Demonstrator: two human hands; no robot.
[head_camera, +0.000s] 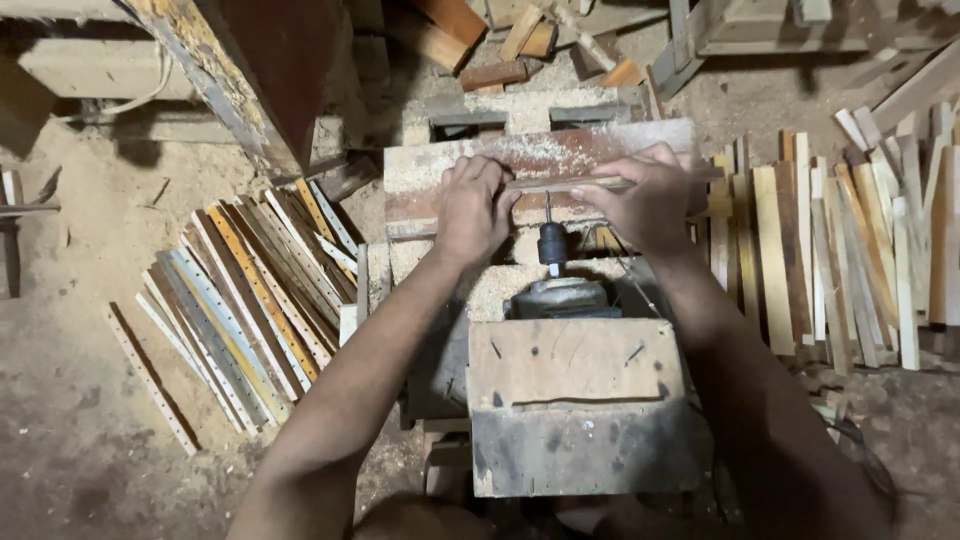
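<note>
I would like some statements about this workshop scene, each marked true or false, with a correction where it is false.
1. Both hands hold one thin wooden strip over a horizontal drill. True: the left hand and the right hand each grip it.
2. The drill bit points away from the person, toward the strip. True.
3. The strips with rows of holes lie to the person's right. False: they lie to the left; the pile of plain strips lies to the right.
4. The floor is clean tile. False: sawdust covers it.
</note>
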